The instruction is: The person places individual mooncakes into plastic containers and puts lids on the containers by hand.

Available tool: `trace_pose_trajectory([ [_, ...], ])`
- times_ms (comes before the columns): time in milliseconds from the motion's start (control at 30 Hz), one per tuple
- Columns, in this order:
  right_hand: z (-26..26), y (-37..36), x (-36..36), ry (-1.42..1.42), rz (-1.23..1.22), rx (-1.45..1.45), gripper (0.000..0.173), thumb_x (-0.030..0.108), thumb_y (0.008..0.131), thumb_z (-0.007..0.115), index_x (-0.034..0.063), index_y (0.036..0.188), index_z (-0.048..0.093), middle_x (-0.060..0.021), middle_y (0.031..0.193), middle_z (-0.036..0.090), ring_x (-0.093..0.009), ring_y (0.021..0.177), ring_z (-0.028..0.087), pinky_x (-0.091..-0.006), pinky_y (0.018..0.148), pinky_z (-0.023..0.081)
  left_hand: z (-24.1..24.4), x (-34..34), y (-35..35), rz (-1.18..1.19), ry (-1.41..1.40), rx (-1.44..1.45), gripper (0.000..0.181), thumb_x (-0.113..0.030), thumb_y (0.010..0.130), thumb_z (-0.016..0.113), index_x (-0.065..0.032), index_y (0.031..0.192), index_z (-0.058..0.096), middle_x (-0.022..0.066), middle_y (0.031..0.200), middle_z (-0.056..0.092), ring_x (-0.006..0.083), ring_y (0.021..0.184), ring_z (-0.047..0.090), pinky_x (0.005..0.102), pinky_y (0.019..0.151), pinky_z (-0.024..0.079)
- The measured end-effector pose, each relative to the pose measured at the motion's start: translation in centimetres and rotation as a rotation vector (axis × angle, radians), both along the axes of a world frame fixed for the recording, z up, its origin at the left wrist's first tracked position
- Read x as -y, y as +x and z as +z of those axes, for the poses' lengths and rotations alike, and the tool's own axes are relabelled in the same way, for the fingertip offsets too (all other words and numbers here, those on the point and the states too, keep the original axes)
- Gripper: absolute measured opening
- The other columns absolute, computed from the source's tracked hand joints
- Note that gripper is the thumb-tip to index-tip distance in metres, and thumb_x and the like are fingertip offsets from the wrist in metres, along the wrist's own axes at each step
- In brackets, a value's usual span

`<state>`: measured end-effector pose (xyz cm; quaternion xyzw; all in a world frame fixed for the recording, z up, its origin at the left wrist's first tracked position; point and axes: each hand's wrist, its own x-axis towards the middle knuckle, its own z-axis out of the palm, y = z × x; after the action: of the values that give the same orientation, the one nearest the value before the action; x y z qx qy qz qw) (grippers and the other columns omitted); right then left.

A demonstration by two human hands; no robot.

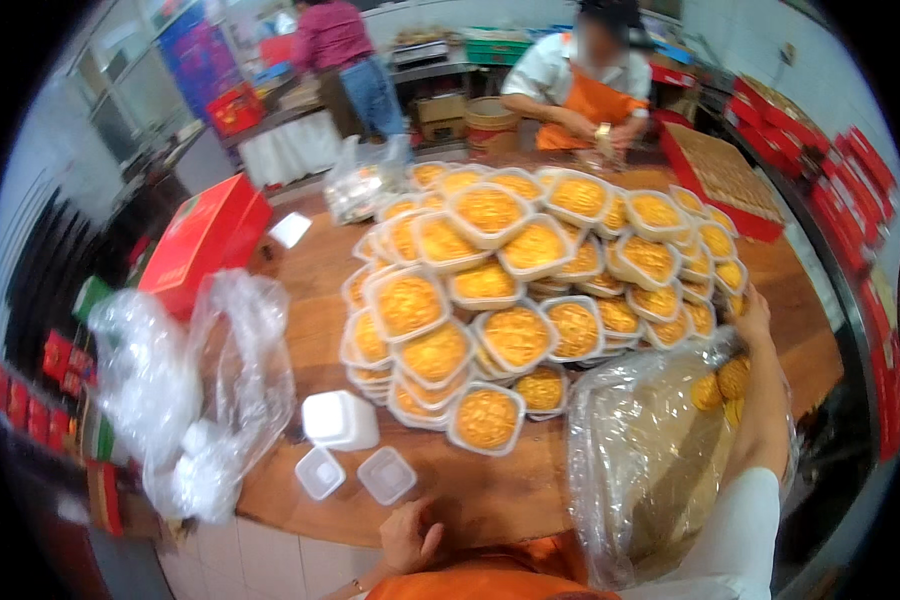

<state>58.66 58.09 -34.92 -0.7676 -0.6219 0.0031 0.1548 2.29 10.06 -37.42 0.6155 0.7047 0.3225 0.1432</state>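
My left hand (411,536) rests at the table's front edge with the thumb apart from the fingers, and nothing shows in it. Two single white plastic trays (387,475) lie just beyond it, near a nested stack of white trays (340,421). My right hand (754,319) reaches to the right end of a large heap of golden mooncakes in plastic trays (516,335). Its fingers are by a mooncake (736,305) there; whether they grip it is unclear. Under my right forearm, several loose mooncakes (733,377) lie on a plastic-lined surface (645,450).
Clear plastic bags (232,360) holding white items and a red box (202,240) stand on the left. Another clear bag (366,180) sits behind. Across the wooden table (307,277), a person in an orange apron (581,90) handles something small beside a filled red tray (724,176).
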Motion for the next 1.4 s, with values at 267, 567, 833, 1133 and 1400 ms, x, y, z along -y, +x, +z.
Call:
trace_pose_trajectory([
  [267,2.3,4.7,3.0,0.614,0.311,-0.769,0.017,-0.007,0.083,0.051,0.0031,0.092,0.061,-0.0055,0.089,0.061,-0.02,0.085,0.059,-0.0309,0.08,0.048,0.0,-0.7,-0.8,-0.099,0.009,0.132,0.043,-0.026,0.086,0.072,-0.0062,0.122,0.06,0.0075,0.082,0.063,0.0281,0.076,0.063,0.0409,0.067,0.051],
  [567,12.0,-28.8,37.3,-0.125,0.958,-0.735,0.016,-0.009,0.075,0.056,0.0032,0.08,0.066,-0.0093,0.084,0.067,-0.024,0.081,0.066,-0.0333,0.076,0.051,-0.7,1.4,-0.5,-0.047,0.166,0.177,0.033,-0.025,0.088,0.071,-0.0087,0.116,0.064,0.0064,0.084,0.066,0.0262,0.076,0.065,0.0392,0.068,0.052],
  [833,2.2,-37.3,45.9,-0.101,0.744,-0.928,0.018,-0.008,0.081,0.049,0.0004,0.08,0.065,-0.0081,0.079,0.068,-0.018,0.074,0.065,-0.0311,0.069,0.051,-0.2,2.1,-0.9,-0.116,0.204,0.243,0.024,-0.024,0.094,0.063,-0.0098,0.114,0.063,0.0096,0.089,0.068,0.0314,0.084,0.067,0.0434,0.07,0.053],
  [1133,20.5,-42.5,49.0,-0.521,1.506,-1.421,0.024,0.014,0.095,0.053,-0.0014,0.111,0.062,-0.011,0.114,0.059,-0.016,0.095,0.056,-0.0296,0.081,0.047,-1.3,2.9,-1.7,-0.175,0.183,0.337,0.03,-0.026,0.094,0.062,-0.0072,0.117,0.062,0.0152,0.101,0.069,0.0356,0.095,0.066,0.0452,0.081,0.052],
  [1400,28.9,-44.1,54.4,-0.183,2.412,-1.451,0.106,0.081,0.091,0.019,-0.0084,0.139,0.051,-0.0237,0.14,0.047,-0.035,0.129,0.047,-0.0439,0.107,0.039,-1.7,2.2,-0.8,-0.062,0.191,0.19,0.023,-0.017,0.092,0.065,-0.0068,0.113,0.066,0.0103,0.09,0.068,0.027,0.084,0.065,0.0401,0.073,0.052],
])
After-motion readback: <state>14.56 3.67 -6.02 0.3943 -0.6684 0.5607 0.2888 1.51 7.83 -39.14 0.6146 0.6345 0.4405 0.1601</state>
